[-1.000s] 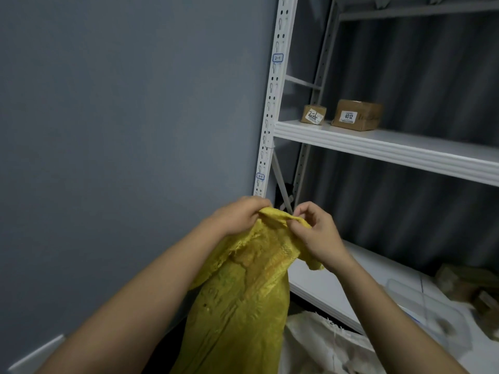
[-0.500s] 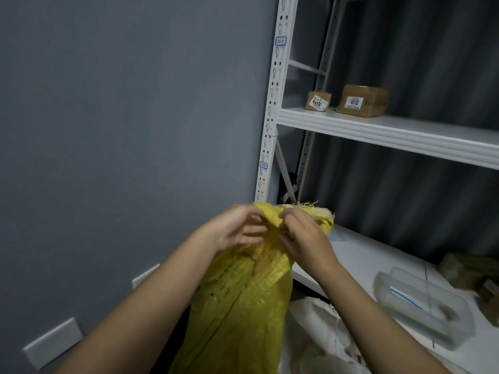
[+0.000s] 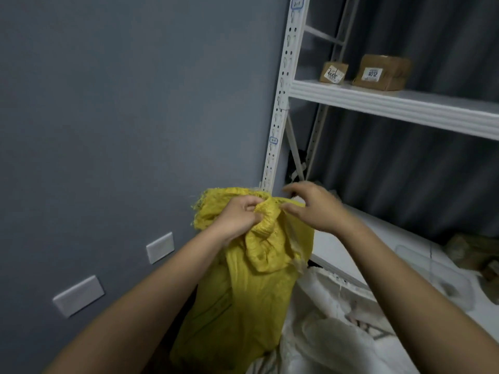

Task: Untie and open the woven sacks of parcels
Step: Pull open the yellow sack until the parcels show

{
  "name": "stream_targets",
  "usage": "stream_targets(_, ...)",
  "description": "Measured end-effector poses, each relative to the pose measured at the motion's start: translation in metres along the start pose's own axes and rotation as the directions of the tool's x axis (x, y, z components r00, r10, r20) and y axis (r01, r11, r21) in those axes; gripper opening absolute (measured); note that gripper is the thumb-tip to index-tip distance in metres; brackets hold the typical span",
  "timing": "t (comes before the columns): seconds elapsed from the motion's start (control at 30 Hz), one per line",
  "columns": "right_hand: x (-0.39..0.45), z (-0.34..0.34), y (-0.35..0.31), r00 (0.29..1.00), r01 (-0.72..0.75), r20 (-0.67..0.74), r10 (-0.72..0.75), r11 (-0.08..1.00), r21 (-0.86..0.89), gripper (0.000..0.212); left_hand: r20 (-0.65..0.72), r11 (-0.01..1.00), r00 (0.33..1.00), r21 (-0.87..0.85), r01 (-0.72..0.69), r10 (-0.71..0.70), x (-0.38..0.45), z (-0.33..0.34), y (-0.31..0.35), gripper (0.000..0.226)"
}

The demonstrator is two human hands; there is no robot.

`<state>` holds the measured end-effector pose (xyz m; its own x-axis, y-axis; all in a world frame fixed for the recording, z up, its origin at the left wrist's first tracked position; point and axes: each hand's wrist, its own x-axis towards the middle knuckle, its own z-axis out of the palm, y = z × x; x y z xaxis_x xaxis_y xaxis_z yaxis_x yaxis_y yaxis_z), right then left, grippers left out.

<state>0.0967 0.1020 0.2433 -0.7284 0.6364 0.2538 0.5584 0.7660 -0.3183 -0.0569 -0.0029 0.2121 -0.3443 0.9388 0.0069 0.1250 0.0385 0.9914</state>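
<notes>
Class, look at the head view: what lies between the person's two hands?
In the head view, the bunched, knotted neck of the yellow woven sack lies between them; the left hand grips it, the right hand hovers beside it.

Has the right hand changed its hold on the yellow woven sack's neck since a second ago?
Yes. The right hand has let go of the yellow woven sack, fingers spread beside the white shelf upright, nearer the shelving; before, it pinched the neck.

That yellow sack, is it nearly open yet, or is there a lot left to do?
Not open yet. The yellow sack stands upright with its neck bunched shut. In hand: the left hand grips the bunched top, while the right hand hovers beside it, fingers spread. Left: loosening the neck, spreading the mouth, then the white sack lying beside it.
</notes>
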Motion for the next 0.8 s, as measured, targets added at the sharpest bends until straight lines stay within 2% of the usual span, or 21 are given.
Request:
stream_targets(0.07, 0.004, 0.026, 0.007, 0.980, -0.130, 0.149, 0.132, 0.991, -0.024, 0.053, 0.002, 1.000, 1.000, 0.024, 0.005, -0.005, -0.008, -0.003, -0.003, 0.030)
stream_targets(0.1, 0.001, 0.043, 0.008, 0.976, -0.157, 0.157, 0.154, 0.988, 0.010, 0.045, -0.013, 1.000, 1.000, 0.025, 0.007, -0.007, -0.011, -0.005, -0.005, 0.031)
stream_targets(0.17, -0.007, 0.069, 0.004, 0.990, -0.138, 0.032, 0.135, 0.977, 0.161, 0.018, -0.073, 0.999, 0.997, 0.042, 0.010, -0.007, -0.017, -0.007, -0.013, 0.032)
stream_targets(0.2, -0.011, 0.076, 0.004, 0.986, -0.143, -0.043, 0.161, 0.949, 0.279, 0.022, -0.118, 0.999, 0.993, 0.052, 0.013, -0.007, -0.018, -0.009, -0.019, 0.032)
stream_targets(0.27, -0.017, 0.081, 0.010, 0.930, -0.215, -0.139, 0.341, 0.809, 0.548, 0.020, -0.222, 0.998, 0.975, 0.061, 0.035, -0.021, -0.019, -0.014, -0.033, 0.029)
stream_targets(0.33, -0.030, 0.086, 0.025, 0.796, -0.312, -0.150, 0.587, 0.609, 0.729, 0.011, -0.319, 0.997, 0.947, 0.048, 0.064, -0.045, -0.016, -0.018, -0.048, 0.024)
stream_targets(0.4, -0.049, 0.094, 0.043, 0.683, -0.518, -0.032, 0.730, 0.514, 0.684, 0.029, -0.373, 0.996, 0.924, 0.013, 0.090, -0.078, -0.012, -0.017, -0.056, 0.021)
stream_targets(0.47, -0.063, 0.098, 0.053, 0.661, -0.666, 0.030, 0.750, 0.568, 0.483, 0.052, -0.381, 0.994, 0.923, 0.065, 0.083, -0.052, -0.008, -0.012, -0.060, 0.023)
stream_targets(0.5, -0.066, 0.096, 0.054, 0.685, -0.655, 0.001, 0.728, 0.616, 0.438, 0.059, -0.364, 0.992, 0.931, 0.112, 0.053, -0.009, -0.005, -0.009, -0.059, 0.026)
stream_targets(0.57, -0.061, 0.081, 0.049, 0.766, -0.539, -0.157, 0.624, 0.755, 0.372, 0.067, -0.312, 0.977, 0.946, 0.214, -0.027, 0.094, 0.001, -0.002, -0.055, 0.030)
stream_targets(0.6, -0.057, 0.069, 0.041, 0.814, -0.436, -0.263, 0.518, 0.844, 0.313, 0.068, -0.279, 0.962, 0.950, 0.268, -0.062, 0.139, 0.004, 0.000, -0.052, 0.030)
stream_targets(0.67, -0.040, 0.046, 0.021, 0.895, -0.119, -0.409, 0.178, 0.979, 0.165, 0.065, -0.209, 0.927, 0.958, 0.358, -0.111, 0.196, 0.008, 0.003, -0.050, 0.029)
stream_targets(0.7, -0.031, 0.036, 0.010, 0.920, 0.062, -0.391, -0.036, 0.997, 0.055, 0.065, -0.181, 0.912, 0.960, 0.390, -0.128, 0.212, 0.008, 0.003, -0.048, 0.030)
stream_targets(0.73, -0.021, 0.029, -0.001, 0.929, 0.224, -0.290, -0.232, 0.973, -0.062, 0.069, -0.161, 0.899, 0.961, 0.414, -0.143, 0.226, 0.007, 0.003, -0.046, 0.030)
stream_targets(0.77, -0.010, 0.025, -0.008, 0.923, 0.339, -0.136, -0.359, 0.928, -0.152, 0.072, -0.147, 0.888, 0.960, 0.433, -0.154, 0.239, 0.005, 0.001, -0.043, 0.030)
stream_targets(0.8, 0.000, 0.023, -0.014, 0.918, 0.394, 0.031, -0.396, 0.897, -0.200, 0.074, -0.135, 0.880, 0.960, 0.445, -0.164, 0.247, 0.002, -0.001, -0.040, 0.029)
